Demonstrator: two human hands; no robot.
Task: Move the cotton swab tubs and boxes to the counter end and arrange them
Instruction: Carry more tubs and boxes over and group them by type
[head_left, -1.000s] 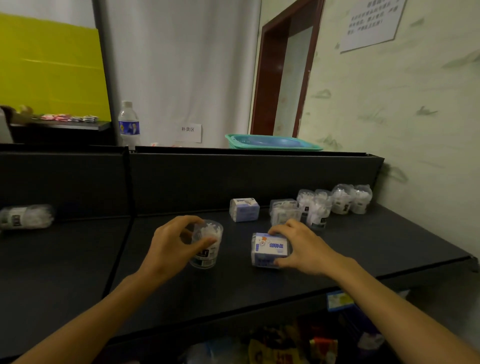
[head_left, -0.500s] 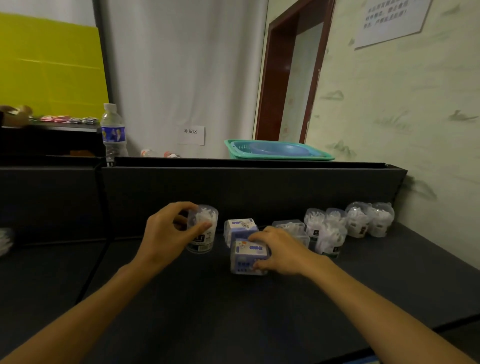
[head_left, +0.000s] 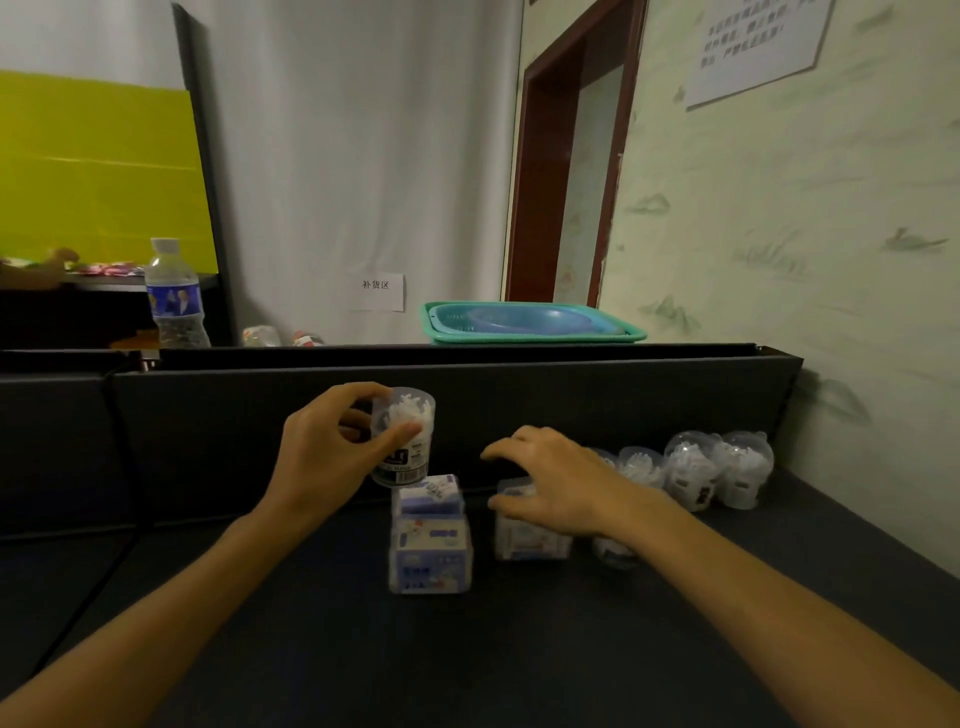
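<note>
My left hand (head_left: 324, 457) grips a clear round tub of cotton swabs (head_left: 404, 436), lifted above the dark counter (head_left: 363, 649). Below it two blue-and-white swab boxes stand one behind the other: the near box (head_left: 430, 556) and the far box (head_left: 428, 494). My right hand (head_left: 550, 480) rests with curled fingers on top of a clear rectangular swab box (head_left: 530, 540). Several clear round tubs (head_left: 717, 475) stand in a row by the back panel at the counter's right end, and one more tub (head_left: 615, 553) is partly hidden behind my right wrist.
A dark back panel (head_left: 571, 405) runs behind the counter. On the ledge above it sit a green tray holding a blue basket (head_left: 530, 325) and a water bottle (head_left: 174, 296). The wall (head_left: 831, 312) closes the right end.
My right hand let go of the blue-and-white box, now standing in front of the other one, and moved right onto the clear box. My left hand carried the tub up and to the right.
</note>
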